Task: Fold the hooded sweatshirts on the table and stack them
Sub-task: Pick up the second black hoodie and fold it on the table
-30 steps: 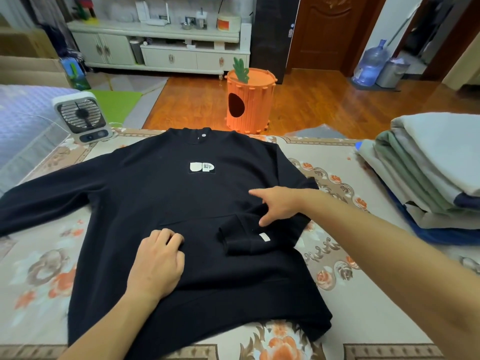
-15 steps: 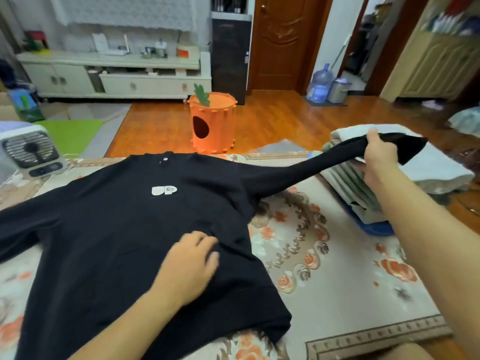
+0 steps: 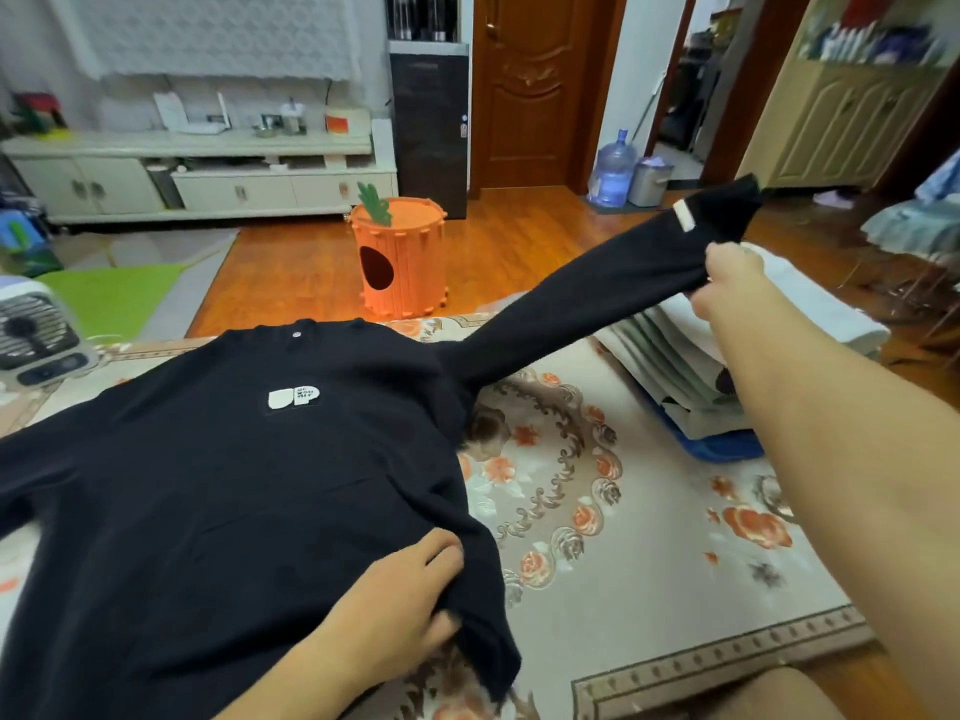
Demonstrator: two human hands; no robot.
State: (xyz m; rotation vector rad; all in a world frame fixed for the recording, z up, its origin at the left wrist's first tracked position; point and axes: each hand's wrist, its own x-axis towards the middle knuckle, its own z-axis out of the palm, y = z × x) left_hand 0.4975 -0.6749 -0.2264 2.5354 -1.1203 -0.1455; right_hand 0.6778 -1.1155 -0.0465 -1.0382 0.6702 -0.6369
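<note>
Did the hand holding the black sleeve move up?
Yes. The right hand lifted the sleeve off the sweatshirt's front, up and rightward, over the folded stack.

Soft, even indoor light filled the room, casting only faint shadows. Motion blur smeared the shelves (image 3: 878, 41) at two o'clock. Wide-angle distortion bowed the edges; the black sweatshirt (image 3: 234, 485) lost detail.
</note>
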